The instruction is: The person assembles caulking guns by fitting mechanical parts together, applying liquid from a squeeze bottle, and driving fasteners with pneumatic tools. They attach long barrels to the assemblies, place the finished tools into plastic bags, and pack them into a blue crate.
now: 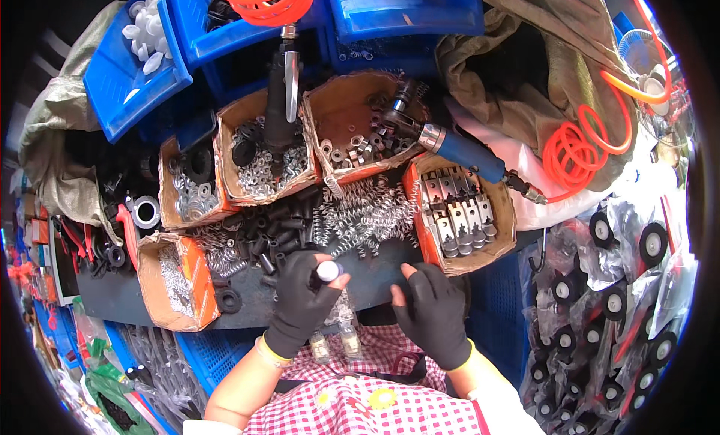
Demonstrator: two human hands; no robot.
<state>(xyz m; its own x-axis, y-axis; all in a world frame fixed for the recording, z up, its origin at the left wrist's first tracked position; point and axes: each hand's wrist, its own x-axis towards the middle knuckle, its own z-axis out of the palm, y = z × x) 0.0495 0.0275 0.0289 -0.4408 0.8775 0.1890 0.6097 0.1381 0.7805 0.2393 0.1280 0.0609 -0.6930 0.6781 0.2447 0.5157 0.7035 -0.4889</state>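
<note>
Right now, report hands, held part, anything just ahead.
Left hand holding small white-topped part. Right hand open, apparently empty. Loose springs heaped on dark table beyond hands.

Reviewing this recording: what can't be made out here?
Head view: small, round white-topped piece, its underside hidden by the black-gloved left hand.
Head view: upper orange coiled hose, its top cut off by the upper edge.
Head view: tiny silver metal parts in the leftmost orange-sided cardboard box, too small to tell apart.
</note>
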